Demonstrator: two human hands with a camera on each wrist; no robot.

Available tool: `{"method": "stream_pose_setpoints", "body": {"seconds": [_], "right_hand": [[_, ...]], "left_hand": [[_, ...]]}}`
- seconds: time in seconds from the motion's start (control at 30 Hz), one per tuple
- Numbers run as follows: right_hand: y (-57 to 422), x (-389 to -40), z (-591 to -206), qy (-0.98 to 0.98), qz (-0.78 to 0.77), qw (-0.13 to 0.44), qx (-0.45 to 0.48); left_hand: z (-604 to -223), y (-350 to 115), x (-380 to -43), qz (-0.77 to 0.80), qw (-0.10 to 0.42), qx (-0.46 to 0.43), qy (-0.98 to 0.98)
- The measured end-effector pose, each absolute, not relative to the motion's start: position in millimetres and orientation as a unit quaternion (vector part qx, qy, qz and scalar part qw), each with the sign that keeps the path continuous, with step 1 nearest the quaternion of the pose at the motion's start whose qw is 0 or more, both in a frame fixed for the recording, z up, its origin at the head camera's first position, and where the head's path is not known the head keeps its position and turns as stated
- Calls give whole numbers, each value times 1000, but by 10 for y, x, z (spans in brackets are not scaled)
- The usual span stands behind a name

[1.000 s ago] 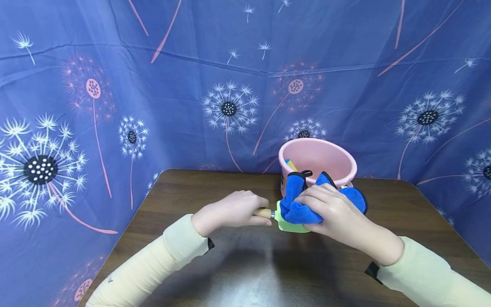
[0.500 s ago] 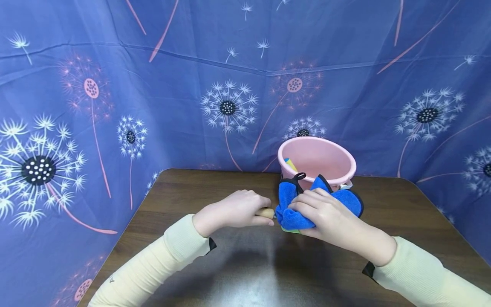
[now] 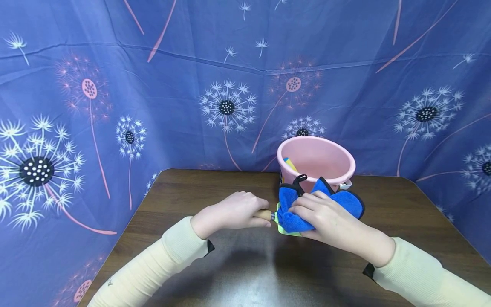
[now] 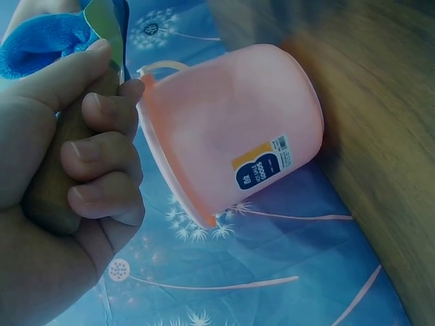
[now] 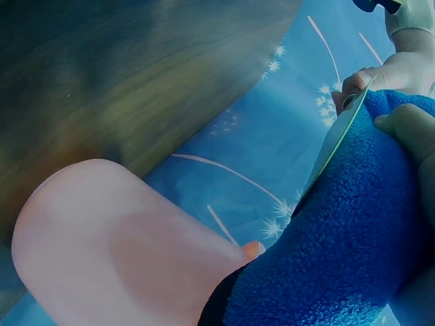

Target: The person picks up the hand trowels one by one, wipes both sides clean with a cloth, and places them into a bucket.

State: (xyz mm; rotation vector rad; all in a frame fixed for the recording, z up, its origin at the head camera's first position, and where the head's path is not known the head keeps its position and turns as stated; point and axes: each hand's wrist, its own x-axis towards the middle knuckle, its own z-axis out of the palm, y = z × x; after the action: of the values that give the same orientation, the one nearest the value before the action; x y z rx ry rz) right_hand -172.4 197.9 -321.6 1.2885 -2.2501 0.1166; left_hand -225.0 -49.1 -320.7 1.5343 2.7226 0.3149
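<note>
My left hand (image 3: 239, 211) grips the wooden handle (image 3: 264, 214) of a tool with a metal collar and a flat, light green blade (image 3: 287, 232). A fluffy blue towel (image 3: 293, 221) with black edging and a hanging loop covers most of the blade. My right hand (image 3: 326, 217) holds this towel bunched against the blade, with a corner sticking out to the right. The left wrist view shows the left fingers curled round the handle (image 4: 51, 183). In the right wrist view, the towel (image 5: 340, 231) lies along one face of the blade (image 5: 336, 139).
Behind the towel stands a pink bucket (image 3: 318, 149), partly hidden by it. A yellow and blue item (image 3: 290, 163) leans inside the bucket. Both hands are above a brown wooden table (image 3: 215, 183). A blue dandelion-print curtain (image 3: 172, 106) hangs behind and at the sides.
My right hand has slid the towel left and slightly towards me along the blade, then eased a little back right. Less of the green blade shows than a second ago. The left hand has barely moved.
</note>
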Motion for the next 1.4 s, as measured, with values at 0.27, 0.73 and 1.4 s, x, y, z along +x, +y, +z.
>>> {"method": "stream_pose_setpoints", "body": {"seconds": [0.27,0.73,1.4], "right_hand": [[2030,-1722,-3248,-844,24,257,470],[2158,-1738,-3275,-837,14,276,473],[2364,-1740,-3333,-824,35,297,481]], "left_hand": [[-3261,-536,-2265,91,-18,488,868],[-3304,-694,-2262,107,-14,480,871],[-3305,-865,-2341,109,-14,473,874]]}}
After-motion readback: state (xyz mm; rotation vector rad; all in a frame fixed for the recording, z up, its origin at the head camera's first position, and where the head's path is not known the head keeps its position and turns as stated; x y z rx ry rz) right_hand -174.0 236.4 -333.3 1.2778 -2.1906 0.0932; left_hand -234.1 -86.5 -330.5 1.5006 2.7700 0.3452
